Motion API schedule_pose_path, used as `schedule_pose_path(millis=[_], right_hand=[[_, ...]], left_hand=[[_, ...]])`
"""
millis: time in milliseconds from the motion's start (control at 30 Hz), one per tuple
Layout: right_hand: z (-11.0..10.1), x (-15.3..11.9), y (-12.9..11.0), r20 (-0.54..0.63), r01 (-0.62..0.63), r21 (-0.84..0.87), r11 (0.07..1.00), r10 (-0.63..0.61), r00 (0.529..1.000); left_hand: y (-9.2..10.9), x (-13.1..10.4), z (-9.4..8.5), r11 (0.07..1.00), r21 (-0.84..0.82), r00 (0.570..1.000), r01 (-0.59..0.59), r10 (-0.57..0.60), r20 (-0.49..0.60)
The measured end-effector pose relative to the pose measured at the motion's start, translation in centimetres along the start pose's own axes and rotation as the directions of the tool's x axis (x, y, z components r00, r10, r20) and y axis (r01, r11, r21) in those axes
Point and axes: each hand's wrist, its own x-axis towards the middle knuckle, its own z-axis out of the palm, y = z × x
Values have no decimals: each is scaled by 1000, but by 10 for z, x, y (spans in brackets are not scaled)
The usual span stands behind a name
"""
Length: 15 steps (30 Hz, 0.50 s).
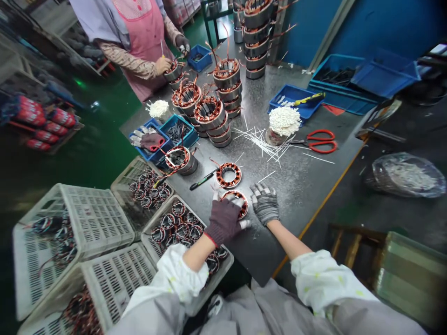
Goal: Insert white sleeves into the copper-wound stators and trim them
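My left hand [226,218], in a dark maroon glove with pale fingertips, lies over a copper-wound motor stator [242,211] on the table. Its fingers reach across the stator's top and the thumb is by the near rim; the palm hides part of the ring. Just to the right, my right hand [265,203], in a grey striped glove, rests flat on the tabletop with fingers stretched and nothing in them. A second wound stator [228,175] lies flat directly beyond the left hand. A dark marker pen [203,179] and a taller stator [186,160] are to its left.
Stacked stators [213,118] stand farther back. White sticks [263,143], a bundle of white pieces [284,121] and red-handled scissors [321,141] lie right. Crates [101,209] of wound coils adjoin the left edge. A co-worker in a pink apron [148,42] handles a stator across the table.
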Motion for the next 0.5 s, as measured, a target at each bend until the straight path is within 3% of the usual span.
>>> schedule_pose_path(millis=[67,133,267,367,500], right_hand=[[3,-3,0,-19,1,10,1000,-1,1000],[5,-7,3,-57,-8,33,999,10,998],[-13,15,9,-248,-39,114,993,67,966],[-62,83,-11,-357,108,145,984,-50,933],[-128,220,-84,-234,438,21,899,-422,876]], left_hand=[[-12,18,-10,999,43,998,16,-13,-54],[-25,40,-13,995,98,999,36,-35,-11],[-33,67,6,989,110,995,98,-100,13],[-22,54,28,984,76,987,159,-158,-19],[0,14,50,966,36,967,255,-254,-27]])
